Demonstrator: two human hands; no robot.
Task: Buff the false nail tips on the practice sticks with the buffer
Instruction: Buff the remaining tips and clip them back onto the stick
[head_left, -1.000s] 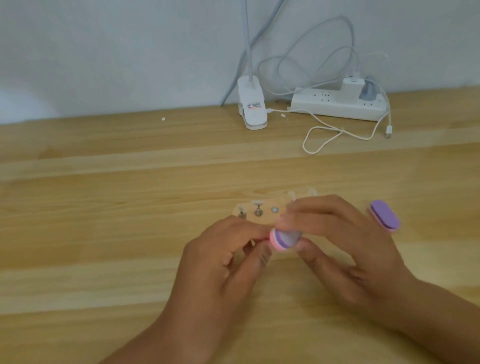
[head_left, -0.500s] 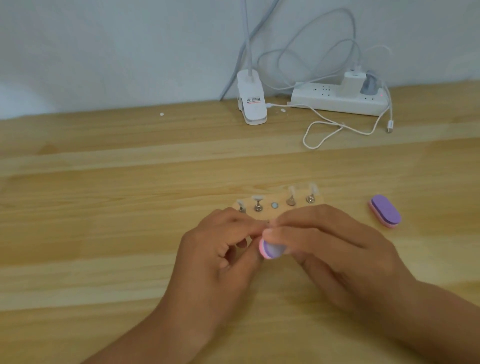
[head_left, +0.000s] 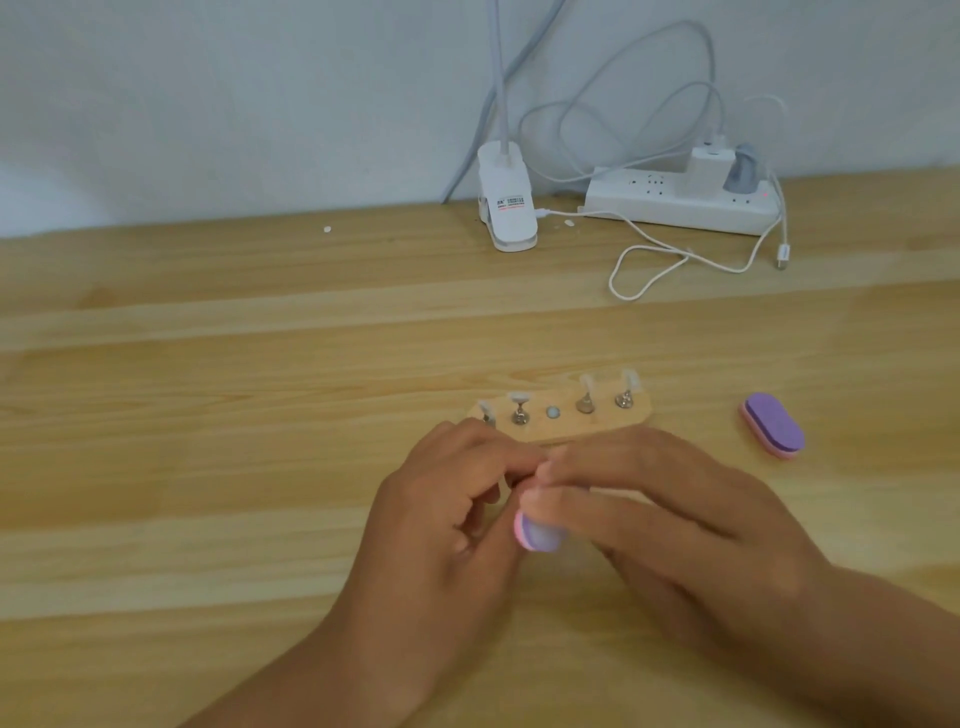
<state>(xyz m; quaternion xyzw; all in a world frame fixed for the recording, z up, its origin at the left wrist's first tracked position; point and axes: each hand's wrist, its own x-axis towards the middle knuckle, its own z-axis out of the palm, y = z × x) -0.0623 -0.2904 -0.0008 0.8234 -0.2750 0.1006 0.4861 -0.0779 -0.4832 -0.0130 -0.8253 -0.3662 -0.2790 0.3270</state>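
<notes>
Pinching just in front of the wooden holder, the left hand has its thumb and forefinger curled tight together; what they nip is hidden, though I judge it the stick missing from the holder's bare middle seat, since 4 sticks stand in the others. Meeting those fingertips from the right, the buffer seems to run left to right, its rounded end toward the left hand; the right hand grips it, fingers curled over its top, so the coming stroke turns on that contact. A 2nd buffer lies well right of the holder.
</notes>
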